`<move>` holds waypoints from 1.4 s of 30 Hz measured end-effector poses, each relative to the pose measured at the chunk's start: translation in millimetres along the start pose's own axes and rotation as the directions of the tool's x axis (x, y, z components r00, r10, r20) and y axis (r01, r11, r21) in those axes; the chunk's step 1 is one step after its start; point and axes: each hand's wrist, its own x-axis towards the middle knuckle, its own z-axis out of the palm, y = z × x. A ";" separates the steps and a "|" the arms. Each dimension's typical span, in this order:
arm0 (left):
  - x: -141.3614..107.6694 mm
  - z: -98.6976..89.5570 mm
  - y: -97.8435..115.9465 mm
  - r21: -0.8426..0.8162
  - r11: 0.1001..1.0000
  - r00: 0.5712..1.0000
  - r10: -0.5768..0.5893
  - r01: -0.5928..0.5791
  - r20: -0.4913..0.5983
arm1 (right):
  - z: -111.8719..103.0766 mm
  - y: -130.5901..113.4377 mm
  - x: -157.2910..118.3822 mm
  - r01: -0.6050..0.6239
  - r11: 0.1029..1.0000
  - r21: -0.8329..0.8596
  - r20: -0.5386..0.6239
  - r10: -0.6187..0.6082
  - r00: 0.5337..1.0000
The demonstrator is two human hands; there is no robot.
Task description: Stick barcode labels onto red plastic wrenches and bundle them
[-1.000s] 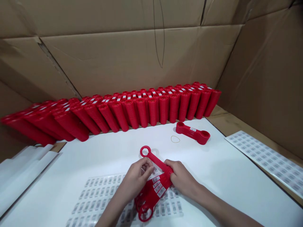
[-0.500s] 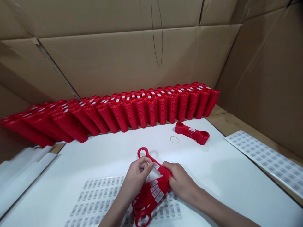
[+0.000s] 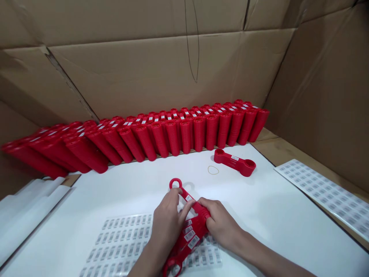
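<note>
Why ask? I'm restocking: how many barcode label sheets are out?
2: one barcode label sheet beneath the left hand, another along the right edge. Others may be hidden.

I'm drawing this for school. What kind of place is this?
It looks like a labelling and packing spot, maybe in a factory. A long row of red plastic pieces with white labels leans together, a sheet of barcode stickers lies on the white table, and brown cardboard lines the walls.

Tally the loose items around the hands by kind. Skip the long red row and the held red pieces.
Red ribbed plastic piece: 1
Rubber band: 1
Barcode label sheets: 2
Total: 4
</note>
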 end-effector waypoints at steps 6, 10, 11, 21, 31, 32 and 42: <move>9.2 -9.7 -2.8 0.018 0.994 0.990 -0.102 0.104 -0.100 | 1.3 -0.2 -1.3 -0.025 0.999 0.033 0.046 0.023 0.999; 10.7 -14.3 -0.2 -0.089 0.987 0.987 -0.138 0.130 -0.082 | -1.4 -2.5 -0.7 -0.038 0.999 0.025 0.036 0.037 0.999; 10.5 -14.8 0.2 -0.121 0.982 0.985 -0.152 0.142 -0.079 | -2.0 -2.8 -0.6 -0.040 0.999 0.017 0.030 0.039 0.999; 7.8 -18.6 -5.8 -0.158 0.978 0.988 -0.147 0.140 -0.037 | -4.5 -0.2 1.6 -0.070 0.997 0.044 -0.010 0.071 0.997; 9.4 -25.5 -17.3 0.048 0.997 0.914 -0.067 0.052 0.401 | 0.2 4.4 3.0 -0.082 0.997 -0.004 0.021 0.082 0.996; 7.8 -25.5 -19.7 0.010 0.999 0.901 -0.042 0.041 0.432 | 0.8 5.2 3.5 -0.085 0.996 -0.013 0.027 0.085 0.996; 1.4 -21.8 -23.2 -0.044 0.999 0.886 0.035 -0.017 0.462 | 0.4 7.5 3.5 -0.118 0.993 -0.002 0.032 0.118 0.992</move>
